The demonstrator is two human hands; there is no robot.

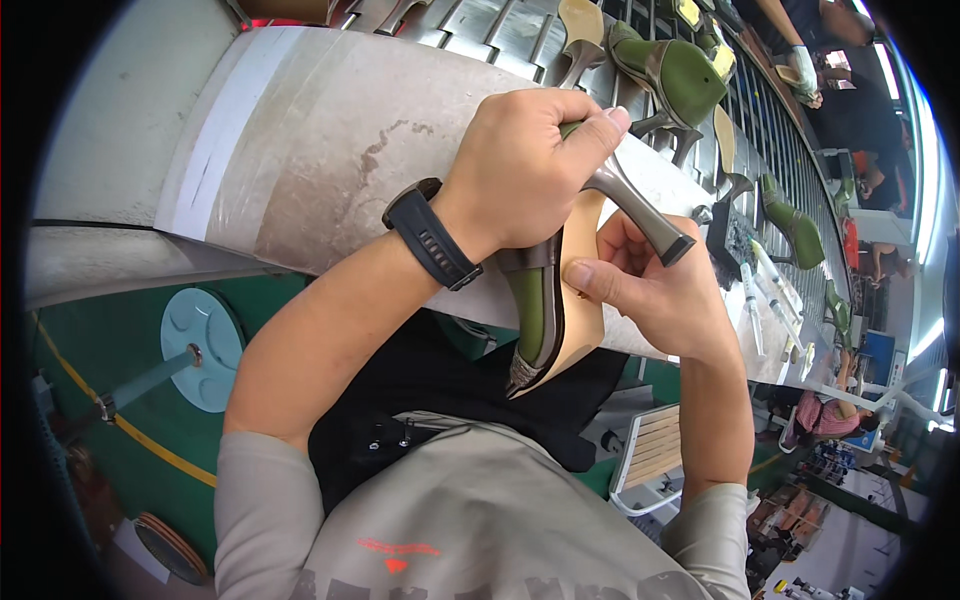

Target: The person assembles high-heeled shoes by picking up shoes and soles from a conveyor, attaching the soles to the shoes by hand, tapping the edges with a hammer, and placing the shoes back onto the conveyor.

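Note:
A green high-heeled shoe [532,312] is tilted over the table's near edge, its toe toward me and its tan sole [578,325] facing right. My left hand [520,165], with a black watch at the wrist, is closed round the back of the shoe. The grey-brown heel [645,215] sticks out past that thumb toward the right. My right hand [672,300] is closed at the sole, thumb pressed on its tan face and fingers curled by its edge. Part of the shoe's back is hidden under my left hand.
Beyond the pale worktable [330,140] runs a slatted metal conveyor [490,40] bearing green shoes [690,85] and loose tan soles with heels [582,35]. Syringes [770,290] and a black holder [732,240] lie at right. A slatted wooden seat [650,445] stands below; other people work farther right.

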